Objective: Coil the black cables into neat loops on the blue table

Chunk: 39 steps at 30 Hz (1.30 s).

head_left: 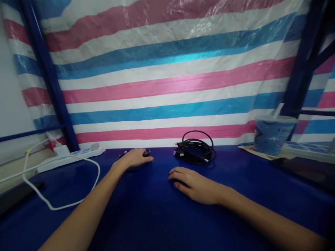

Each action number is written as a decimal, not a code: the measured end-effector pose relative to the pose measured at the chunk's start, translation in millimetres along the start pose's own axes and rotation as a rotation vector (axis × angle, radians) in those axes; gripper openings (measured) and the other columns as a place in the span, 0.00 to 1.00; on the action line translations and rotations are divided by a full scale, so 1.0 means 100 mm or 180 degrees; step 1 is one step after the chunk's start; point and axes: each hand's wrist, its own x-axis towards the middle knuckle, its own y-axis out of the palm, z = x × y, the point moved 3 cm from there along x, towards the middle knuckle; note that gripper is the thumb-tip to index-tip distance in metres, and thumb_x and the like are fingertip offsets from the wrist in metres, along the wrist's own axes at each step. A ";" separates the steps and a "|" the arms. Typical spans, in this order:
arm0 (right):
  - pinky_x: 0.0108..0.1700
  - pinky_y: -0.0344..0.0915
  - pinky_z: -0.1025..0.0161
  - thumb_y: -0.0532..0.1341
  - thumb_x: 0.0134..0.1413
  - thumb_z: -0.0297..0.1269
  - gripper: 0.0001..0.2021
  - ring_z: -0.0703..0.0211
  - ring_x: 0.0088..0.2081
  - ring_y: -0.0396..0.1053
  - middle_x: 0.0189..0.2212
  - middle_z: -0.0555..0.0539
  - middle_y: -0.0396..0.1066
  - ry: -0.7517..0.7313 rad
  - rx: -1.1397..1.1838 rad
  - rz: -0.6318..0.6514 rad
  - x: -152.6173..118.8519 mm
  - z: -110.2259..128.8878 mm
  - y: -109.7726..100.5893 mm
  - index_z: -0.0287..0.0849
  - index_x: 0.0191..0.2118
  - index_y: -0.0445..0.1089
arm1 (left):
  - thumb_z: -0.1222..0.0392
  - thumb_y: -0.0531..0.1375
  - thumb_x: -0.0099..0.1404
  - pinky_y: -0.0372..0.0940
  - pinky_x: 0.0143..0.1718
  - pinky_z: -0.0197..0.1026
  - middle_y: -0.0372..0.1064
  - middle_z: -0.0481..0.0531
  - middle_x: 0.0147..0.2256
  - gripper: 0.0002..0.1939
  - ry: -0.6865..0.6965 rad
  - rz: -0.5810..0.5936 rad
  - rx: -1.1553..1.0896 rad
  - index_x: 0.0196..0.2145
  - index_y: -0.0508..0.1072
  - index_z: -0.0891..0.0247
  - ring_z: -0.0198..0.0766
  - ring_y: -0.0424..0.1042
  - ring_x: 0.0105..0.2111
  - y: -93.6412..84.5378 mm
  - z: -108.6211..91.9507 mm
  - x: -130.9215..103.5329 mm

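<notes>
My left hand (134,158) lies over a dark coiled cable (136,168) near the back edge of the blue table (146,209). Its thumb points right, and its other fingers are largely hidden behind the hand. My right hand (192,184) rests on the tabletop with its fingers loosely spread and nothing in them. Behind it sits a coil of black cables (197,153), one loop standing up, with light metal plug ends on its left and front. This coil is apart from both hands.
At the left are a white power strip (85,152), a plugged-in white charger (61,150), a looping white cable (56,208) and a dark flat object (17,198). A blue cup (272,137) with a straw and a black flat object (309,170) are at the right.
</notes>
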 end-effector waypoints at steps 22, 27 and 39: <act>0.52 0.61 0.54 0.50 0.60 0.33 0.15 0.54 0.49 0.65 0.48 0.40 0.67 -0.0128 0.0145 -0.0107 0.00 -0.04 0.03 0.38 0.48 0.68 | 0.46 0.44 0.64 0.45 0.18 0.35 0.49 0.43 0.16 0.18 -0.0575 -0.1082 -0.1775 0.23 0.53 0.60 0.31 0.50 0.14 -0.33 -0.05 -0.09; 0.50 0.63 0.55 0.58 0.54 0.41 0.25 0.54 0.50 0.64 0.53 0.39 0.63 0.0686 0.1125 -0.1786 -0.04 -0.13 -0.21 0.41 0.57 0.56 | 0.47 0.48 0.65 0.40 0.12 0.33 0.31 0.38 0.12 0.22 0.0309 -0.0355 -0.4898 0.19 0.46 0.60 0.27 0.33 0.11 -0.48 -0.45 -0.30; 0.12 0.55 0.69 0.52 0.60 0.44 0.15 0.68 0.11 0.57 0.17 0.53 0.65 0.1398 0.2875 -0.1291 -0.09 -0.20 -0.29 0.40 0.47 0.58 | 0.52 0.59 0.60 0.46 0.12 0.28 0.54 0.40 0.18 0.12 -0.0312 -0.0291 -0.4926 0.29 0.62 0.63 0.22 0.47 0.11 -0.16 -0.92 -0.37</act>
